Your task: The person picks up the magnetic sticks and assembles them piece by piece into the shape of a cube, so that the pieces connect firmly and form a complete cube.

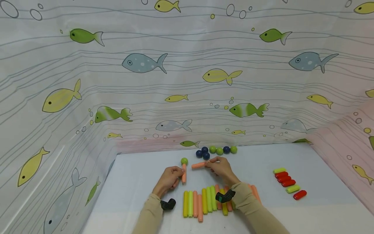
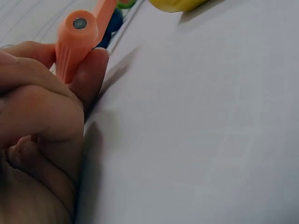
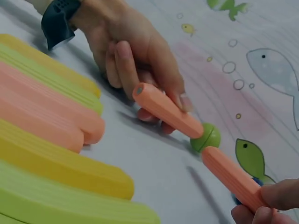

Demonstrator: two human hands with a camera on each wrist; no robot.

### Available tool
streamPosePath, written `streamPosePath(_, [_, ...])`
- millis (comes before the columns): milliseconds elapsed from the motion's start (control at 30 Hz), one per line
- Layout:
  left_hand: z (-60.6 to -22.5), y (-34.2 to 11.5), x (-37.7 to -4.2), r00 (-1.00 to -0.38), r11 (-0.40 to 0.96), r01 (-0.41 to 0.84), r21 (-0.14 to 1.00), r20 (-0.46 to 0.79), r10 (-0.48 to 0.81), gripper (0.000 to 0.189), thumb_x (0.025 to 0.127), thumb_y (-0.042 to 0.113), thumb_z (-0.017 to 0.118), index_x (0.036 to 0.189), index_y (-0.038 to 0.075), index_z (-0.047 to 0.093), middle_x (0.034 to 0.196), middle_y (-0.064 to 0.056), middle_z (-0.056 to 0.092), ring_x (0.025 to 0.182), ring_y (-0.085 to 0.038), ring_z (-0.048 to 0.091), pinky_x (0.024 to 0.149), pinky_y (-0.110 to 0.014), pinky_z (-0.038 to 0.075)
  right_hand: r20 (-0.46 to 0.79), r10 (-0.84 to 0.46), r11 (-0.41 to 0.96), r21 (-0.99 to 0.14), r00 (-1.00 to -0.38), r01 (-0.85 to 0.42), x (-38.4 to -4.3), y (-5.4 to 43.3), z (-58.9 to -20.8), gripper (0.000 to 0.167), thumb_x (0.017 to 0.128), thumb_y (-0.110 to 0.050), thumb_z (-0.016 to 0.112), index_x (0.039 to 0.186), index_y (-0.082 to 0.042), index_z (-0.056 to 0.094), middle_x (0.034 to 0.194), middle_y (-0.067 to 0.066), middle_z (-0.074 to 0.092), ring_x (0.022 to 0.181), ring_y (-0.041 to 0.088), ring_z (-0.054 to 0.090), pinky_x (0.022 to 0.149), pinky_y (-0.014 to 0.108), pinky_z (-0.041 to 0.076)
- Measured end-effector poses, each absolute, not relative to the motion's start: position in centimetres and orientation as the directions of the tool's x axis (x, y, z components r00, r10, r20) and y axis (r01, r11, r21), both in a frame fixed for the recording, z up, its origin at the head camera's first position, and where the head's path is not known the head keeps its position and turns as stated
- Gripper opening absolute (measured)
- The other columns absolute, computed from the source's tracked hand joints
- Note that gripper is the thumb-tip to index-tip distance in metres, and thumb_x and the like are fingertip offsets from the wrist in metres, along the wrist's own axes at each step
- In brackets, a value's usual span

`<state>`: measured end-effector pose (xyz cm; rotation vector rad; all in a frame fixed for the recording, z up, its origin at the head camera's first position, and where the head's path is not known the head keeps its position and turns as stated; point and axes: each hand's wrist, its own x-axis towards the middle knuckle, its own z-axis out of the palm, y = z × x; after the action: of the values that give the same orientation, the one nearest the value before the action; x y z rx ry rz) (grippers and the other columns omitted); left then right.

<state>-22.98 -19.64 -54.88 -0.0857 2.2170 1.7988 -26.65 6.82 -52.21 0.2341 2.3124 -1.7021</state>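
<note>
From where I stand, not much looks finished. The left hand (image 1: 169,179) has its grip pinched on an orange rod (image 1: 184,177), and a green ball (image 1: 184,161) sits at that rod's far end, seemingly joined. The right hand (image 1: 222,168) pinches a second orange rod (image 1: 198,165), its left end near the ball but apart, so I'd judge it not yet attached. Whether either rod touches the white surface (image 1: 131,182), I can't tell. Plenty looks unused: a row of long rods (image 1: 195,203) lies nearer, loose blue and green balls (image 1: 219,150) gather at the far side, and short red and lime pieces (image 1: 288,183) lie apart to the right.
</note>
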Motion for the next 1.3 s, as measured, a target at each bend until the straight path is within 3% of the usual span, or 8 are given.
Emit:
streamPosePath(300, [-55.0,-19.2,-22.7,-0.97,0.277,-0.183,0.943,-0.22,0.106,0.025,0.105,0.029,0.067,0.106,0.004,0.071,0.051,0.006,0.045,0.04,-0.007,0.037,0.04,-0.023,0.029,-0.34,-0.006,0.22,-0.918,-0.94,0.331,-27.0,5.8,-53.3,0.027,0.1,-0.028,0.075,0.113,-0.006,0.068,0.094,0.002,0.081,0.066,0.013,0.062,0.059,0.027,0.045])
streamPosePath(567, [-54.9,-18.8,-22.7,-0.972,0.302,-0.176,0.937,-0.214,0.097,0.026,0.104,0.028,0.069,0.104,0.003,0.071,0.057,0.005,0.05,0.039,-0.005,0.037,0.04,-0.022,0.03,-0.324,-0.048,0.154,-0.937,-0.945,0.313,-27.5,5.9,-54.0,0.03,0.103,-0.029,0.071,0.118,-0.003,0.069,0.104,0.007,0.082,0.067,0.011,0.069,0.059,0.027,0.047])
streamPosePath(800, [-54.7,-18.4,-22.6,-0.976,0.313,-0.174,0.934,-0.206,0.073,0.025,0.103,0.027,0.07,0.103,0.002,0.071,0.062,0.004,0.056,0.04,-0.005,0.038,0.041,-0.021,0.031,-0.335,-0.063,0.137,-0.936,-0.94,0.324,-27.8,6.1,-54.2,0.033,0.103,-0.032,0.072,0.118,-0.004,0.07,0.101,0.006,0.082,0.066,0.011,0.07,0.059,0.026,0.045])
streamPosePath(967, [-54.3,-17.7,-22.5,-0.974,0.357,-0.202,0.912,-0.226,0.025,0.03,0.104,0.035,0.069,0.1,0.006,0.071,0.07,0.002,0.065,0.042,-0.007,0.042,0.041,-0.021,0.033,-0.333,-0.038,0.136,-0.936,-0.942,0.325,-28.0,6.1,-54.4,0.031,0.101,-0.03,0.074,0.116,-0.003,0.073,0.095,0.004,0.082,0.062,0.009,0.069,0.056,0.024,0.046])
streamPosePath(1133, [-53.9,-17.5,-22.8,-0.983,0.491,-0.165,0.856,-0.182,-0.013,0.04,0.105,0.044,0.065,0.1,0.005,0.062,0.064,0.0,0.062,0.041,-0.01,0.044,0.04,-0.023,0.036,-0.336,-0.012,0.137,-0.934,-0.942,0.331,-28.0,5.8,-54.4,0.031,0.099,-0.027,0.076,0.116,-0.001,0.072,0.087,0.003,0.081,0.057,0.009,0.068,0.051,0.023,0.047])
streamPosePath(1300, [-53.5,-17.8,-24.4,-0.999,0.664,-0.024,0.747,-0.033,0.001,0.041,0.102,0.037,0.067,0.121,0.003,0.053,0.063,-0.002,0.06,0.043,-0.013,0.047,0.046,-0.028,0.038,-0.33,0.005,0.137,-0.935,-0.944,0.327,-28.0,5.7,-54.4,0.034,0.098,-0.029,0.079,0.115,0.0,0.073,0.084,0.003,0.081,0.056,0.008,0.067,0.05,0.022,0.047])
